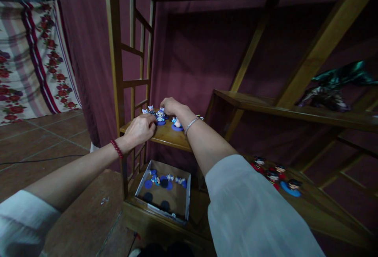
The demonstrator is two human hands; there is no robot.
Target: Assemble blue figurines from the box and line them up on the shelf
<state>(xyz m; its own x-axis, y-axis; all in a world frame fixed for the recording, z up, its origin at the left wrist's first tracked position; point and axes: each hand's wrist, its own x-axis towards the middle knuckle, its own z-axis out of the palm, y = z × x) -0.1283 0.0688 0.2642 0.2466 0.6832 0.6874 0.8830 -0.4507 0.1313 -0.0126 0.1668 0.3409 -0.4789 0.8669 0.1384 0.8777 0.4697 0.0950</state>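
Several small figurines on blue round bases point(161, 117) stand on a small wooden shelf point(168, 135) at the left of a wooden rack. My left hand point(140, 130), with a red bead bracelet, rests curled on the shelf's front edge just left of a white figurine. My right hand point(173, 106), with a silver bracelet, reaches over the figurines with fingers bent down onto them; what it grips is hidden. A pink figurine point(177, 123) stands beside my right wrist.
Below the shelf an open cardboard box point(141, 189) holds more blue-based figurines. Several red and blue figurines point(276, 174) stand on the lower shelf at right. A dark green cloth bundle point(336, 85) lies on a higher shelf. Maroon curtain behind; tiled floor left.
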